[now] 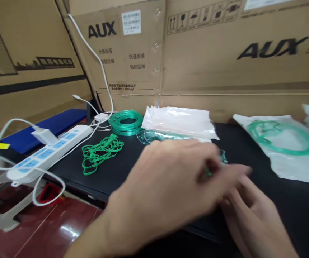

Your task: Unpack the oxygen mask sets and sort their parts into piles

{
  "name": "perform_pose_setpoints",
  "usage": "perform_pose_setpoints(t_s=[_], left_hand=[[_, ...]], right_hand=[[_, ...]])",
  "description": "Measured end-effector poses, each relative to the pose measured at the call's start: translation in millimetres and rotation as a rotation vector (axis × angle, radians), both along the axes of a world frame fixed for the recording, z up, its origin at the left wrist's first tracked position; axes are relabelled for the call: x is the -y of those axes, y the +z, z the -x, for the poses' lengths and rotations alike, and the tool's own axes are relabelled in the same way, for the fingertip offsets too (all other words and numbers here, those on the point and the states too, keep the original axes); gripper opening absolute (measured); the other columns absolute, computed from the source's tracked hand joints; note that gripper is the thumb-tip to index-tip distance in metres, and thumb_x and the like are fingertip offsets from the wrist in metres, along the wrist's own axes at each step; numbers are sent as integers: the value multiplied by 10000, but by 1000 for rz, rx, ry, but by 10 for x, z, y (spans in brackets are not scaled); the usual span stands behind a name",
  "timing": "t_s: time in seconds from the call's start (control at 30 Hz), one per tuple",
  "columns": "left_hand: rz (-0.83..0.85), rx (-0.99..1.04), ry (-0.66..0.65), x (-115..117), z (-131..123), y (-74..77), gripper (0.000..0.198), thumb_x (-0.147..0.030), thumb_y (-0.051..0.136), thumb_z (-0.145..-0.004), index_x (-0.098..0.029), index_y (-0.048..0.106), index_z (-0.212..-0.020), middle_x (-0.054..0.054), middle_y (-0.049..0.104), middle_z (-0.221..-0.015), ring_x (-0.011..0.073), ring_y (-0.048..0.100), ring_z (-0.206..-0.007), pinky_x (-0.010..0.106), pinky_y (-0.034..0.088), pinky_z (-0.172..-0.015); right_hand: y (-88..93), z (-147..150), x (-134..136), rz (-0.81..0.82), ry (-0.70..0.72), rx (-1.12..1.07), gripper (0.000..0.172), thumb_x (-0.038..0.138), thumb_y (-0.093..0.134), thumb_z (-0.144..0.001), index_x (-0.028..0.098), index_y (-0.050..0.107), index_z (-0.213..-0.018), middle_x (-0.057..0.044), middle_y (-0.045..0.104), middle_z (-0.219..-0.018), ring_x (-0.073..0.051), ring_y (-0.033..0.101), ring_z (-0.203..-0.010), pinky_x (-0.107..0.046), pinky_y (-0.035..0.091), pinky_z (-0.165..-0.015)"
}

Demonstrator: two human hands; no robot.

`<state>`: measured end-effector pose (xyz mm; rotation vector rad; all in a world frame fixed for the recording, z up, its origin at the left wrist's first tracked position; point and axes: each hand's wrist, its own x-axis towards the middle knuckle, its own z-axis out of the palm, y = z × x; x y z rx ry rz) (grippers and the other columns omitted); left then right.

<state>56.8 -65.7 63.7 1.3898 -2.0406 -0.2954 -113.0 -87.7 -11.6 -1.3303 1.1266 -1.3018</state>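
My left hand reaches across the middle with its fingers curled, smeared by motion. My right hand meets it at the lower right, its fingers bent together. Between them, mostly hidden, is a clear greenish plastic piece; a bit of green shows inside the left hand's grip. Beyond the left hand lie clear green-tinted plastic pieces, partly under a stack of white pouches. To the left are a coil of green tubing and a tangle of green elastic straps.
A white power strip with a plugged-in charger and looping white cables lies along the left edge. On the right rests a white pouch with green tubing. Large cardboard boxes wall off the back of the black table.
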Motion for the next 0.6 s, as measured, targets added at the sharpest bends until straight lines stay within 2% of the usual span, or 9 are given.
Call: perform_pose_setpoints(t_s=[0.1, 0.2, 0.27, 0.43, 0.6], left_hand=[[-2, -14, -74, 161, -165, 110, 211, -450, 653, -960, -254, 732, -948, -25, 715, -905, 142, 627, -782, 275, 461, -711], [-95, 6, -237, 249, -206, 43, 159, -381, 686, -952, -277, 732, -1065, -31, 693, -979, 129, 613, -835, 251, 447, -741], [-111, -7, -294, 275, -191, -13, 162, -338, 691, -953, -272, 725, -1097, -26, 679, -1017, 125, 605, -858, 245, 444, -771], [-106, -44, -331, 323, -175, -40, 88, -299, 697, -950, -218, 716, -980, -26, 662, -1008, 112, 593, -870, 230, 427, -782], [-134, -67, -340, 387, -214, -11, 127, -257, 646, -982, -217, 705, -877, -65, 662, -794, 90, 567, -715, 219, 408, -701]], right_hand=[[20, -20, -22, 2, 93, 84, 268, 470, 663, -940, 308, 718, -1146, -55, 734, -1183, -248, 723, -1010, -348, 637, -841], [2, -4, -22, -7, 122, 152, 249, 431, 653, -965, 289, 697, -1164, -54, 713, -1198, -236, 699, -1047, -338, 630, -848], [-12, 12, -23, -16, 123, 165, 250, 423, 658, -966, 288, 686, -1175, -50, 701, -1214, -228, 691, -1044, -325, 626, -834], [-25, 33, -36, 7, 105, 144, 240, 413, 666, -965, 304, 681, -1179, -28, 705, -1156, -188, 680, -958, -294, 602, -801], [0, 23, -43, 21, 88, 82, 207, 417, 665, -963, 303, 688, -1135, -10, 723, -1009, -174, 683, -876, -282, 591, -762]])
